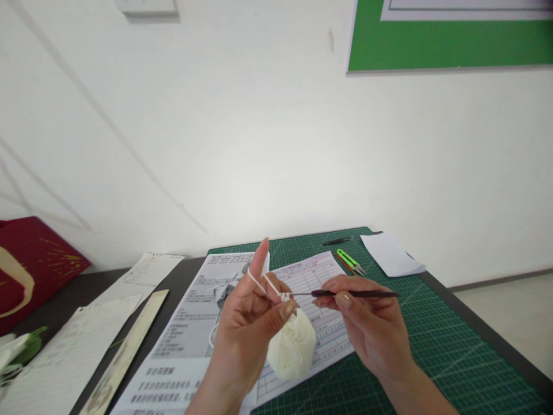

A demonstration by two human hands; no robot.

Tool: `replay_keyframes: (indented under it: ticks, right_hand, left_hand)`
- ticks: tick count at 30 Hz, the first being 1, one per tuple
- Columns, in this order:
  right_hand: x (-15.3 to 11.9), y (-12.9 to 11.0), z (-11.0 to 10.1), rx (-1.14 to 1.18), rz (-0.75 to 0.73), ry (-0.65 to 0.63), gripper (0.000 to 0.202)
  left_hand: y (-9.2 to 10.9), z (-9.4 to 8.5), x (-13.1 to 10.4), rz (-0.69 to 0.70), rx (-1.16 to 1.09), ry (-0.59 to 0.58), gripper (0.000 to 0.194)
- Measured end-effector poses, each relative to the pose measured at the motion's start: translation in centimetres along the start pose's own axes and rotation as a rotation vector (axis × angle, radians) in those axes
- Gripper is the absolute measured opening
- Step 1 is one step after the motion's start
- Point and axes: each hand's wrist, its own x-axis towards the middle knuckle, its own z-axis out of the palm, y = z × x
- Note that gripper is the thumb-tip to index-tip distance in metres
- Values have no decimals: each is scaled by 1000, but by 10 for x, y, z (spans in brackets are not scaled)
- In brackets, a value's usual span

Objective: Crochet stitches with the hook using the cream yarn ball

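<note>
My left hand (248, 314) has its index finger raised with cream yarn looped over it. Its thumb and another finger pinch a small piece of crochet work (285, 297). In my right hand (367, 317) is a dark-handled crochet hook (374, 294), held level, its thin tip at the stitches. A ball of cream yarn (294, 349) sits below and between my hands, over printed sheets (317, 276) on the green cutting mat (436, 328).
Green thread snips (348, 259), dark tweezers (337, 241) and white paper (391, 255) lie at the mat's back. To the left are a printed page (185, 323), a long pale strip (129, 351), handwritten sheets (82, 346), a red bag (38, 265) and a white flower (12, 351).
</note>
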Motion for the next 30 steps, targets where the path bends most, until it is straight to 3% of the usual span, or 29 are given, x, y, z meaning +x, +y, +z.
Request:
replay_keyframes:
  ticks: [5, 9, 13, 16, 19, 25, 30]
  right_hand:
    - [1, 3, 5, 79, 157, 101, 8]
    - [2, 4, 10, 84, 161, 174, 11]
    - [2, 5, 11, 31, 95, 228, 12]
    - [4, 5, 11, 61, 154, 255, 16]
    - [7, 4, 10, 114, 231, 234, 19]
    - [10, 0, 5, 131, 273, 140, 18]
    - [10, 1, 4, 134, 282, 123, 20]
  left_hand:
    - [-1, 2, -1, -7, 0, -19, 64]
    - [-4, 2, -2, -5, 31, -45, 64]
    - [-13, 2, -3, 102, 146, 11, 62]
    - [-19, 3, -3, 190, 166, 34, 64]
    - [-20, 4, -2, 185, 165, 23, 66]
    - [-14, 1, -1, 16, 109, -71, 71]
    - [-19, -1, 1, 37, 132, -49, 72]
